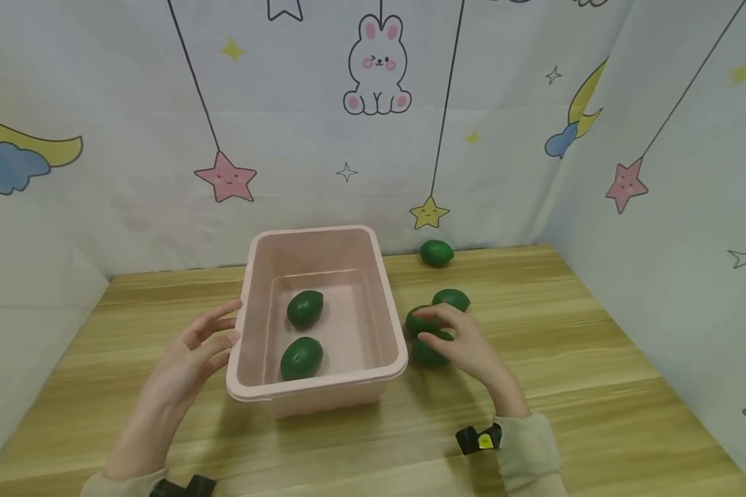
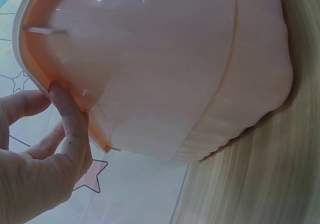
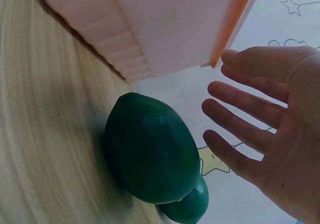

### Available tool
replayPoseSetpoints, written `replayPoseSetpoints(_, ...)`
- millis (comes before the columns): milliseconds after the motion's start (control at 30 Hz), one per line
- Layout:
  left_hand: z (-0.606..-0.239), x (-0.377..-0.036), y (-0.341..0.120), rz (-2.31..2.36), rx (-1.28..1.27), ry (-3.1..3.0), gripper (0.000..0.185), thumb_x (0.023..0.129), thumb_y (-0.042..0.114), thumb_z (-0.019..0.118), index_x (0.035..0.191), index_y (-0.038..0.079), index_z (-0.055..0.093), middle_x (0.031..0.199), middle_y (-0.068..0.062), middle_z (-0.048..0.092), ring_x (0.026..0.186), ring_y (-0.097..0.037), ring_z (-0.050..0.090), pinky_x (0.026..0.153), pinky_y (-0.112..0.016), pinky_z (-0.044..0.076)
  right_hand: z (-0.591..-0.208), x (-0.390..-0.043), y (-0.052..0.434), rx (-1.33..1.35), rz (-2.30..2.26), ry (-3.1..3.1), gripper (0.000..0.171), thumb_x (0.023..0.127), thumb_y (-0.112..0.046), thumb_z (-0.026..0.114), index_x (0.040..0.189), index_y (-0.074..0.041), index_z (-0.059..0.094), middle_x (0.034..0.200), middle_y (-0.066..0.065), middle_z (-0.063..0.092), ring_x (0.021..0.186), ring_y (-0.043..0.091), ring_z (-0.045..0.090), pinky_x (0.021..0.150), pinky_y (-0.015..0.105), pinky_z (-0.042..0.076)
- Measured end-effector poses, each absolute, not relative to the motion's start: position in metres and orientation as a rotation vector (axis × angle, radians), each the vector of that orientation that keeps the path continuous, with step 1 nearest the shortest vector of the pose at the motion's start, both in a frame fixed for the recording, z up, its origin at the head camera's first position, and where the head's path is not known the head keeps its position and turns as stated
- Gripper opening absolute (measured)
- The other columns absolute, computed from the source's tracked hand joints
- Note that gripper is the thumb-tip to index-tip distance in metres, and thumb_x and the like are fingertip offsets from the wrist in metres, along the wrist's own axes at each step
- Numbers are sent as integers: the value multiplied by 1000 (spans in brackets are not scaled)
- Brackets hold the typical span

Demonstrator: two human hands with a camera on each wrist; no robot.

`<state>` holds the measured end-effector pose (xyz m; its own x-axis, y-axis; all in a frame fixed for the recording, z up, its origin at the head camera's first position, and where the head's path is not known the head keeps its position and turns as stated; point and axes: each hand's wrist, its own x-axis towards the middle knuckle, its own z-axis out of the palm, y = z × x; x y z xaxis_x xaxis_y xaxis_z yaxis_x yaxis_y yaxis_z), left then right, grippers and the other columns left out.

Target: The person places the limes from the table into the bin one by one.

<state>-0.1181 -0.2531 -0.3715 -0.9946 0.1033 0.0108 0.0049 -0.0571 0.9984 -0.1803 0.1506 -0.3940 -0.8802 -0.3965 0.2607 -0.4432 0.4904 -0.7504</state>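
A pink plastic box holds two green limes, one lime farther back and another lime nearer the front. At the box's left rim is my left hand; its fingertips touch the outer side of the rim in the left wrist view, fingers loosely bent. My right hand hovers over a cluster of limes right of the box. Its fingers are spread and relaxed, with nothing between them. A lime lies below that hand in the right wrist view, apart from the fingers, partly covering another lime.
One lime lies alone at the table's back edge. Behind the clustered limes is another lime. The wooden table meets a patterned white cloth at the back and right side.
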Motion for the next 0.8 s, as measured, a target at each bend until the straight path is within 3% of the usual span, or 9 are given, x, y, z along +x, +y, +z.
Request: replayPoseSetpoints(800, -370, -117, -253, 2236, 127, 2109, 49, 96, 8, 57, 143, 16, 44, 117, 8, 54, 101, -2, 59, 84, -18, 54, -404, -184, 161, 766, 1202, -2810, 35, 85, -12, 72, 118, -4, 64, 121, 11, 66, 120, 32, 57, 103, 51, 44)
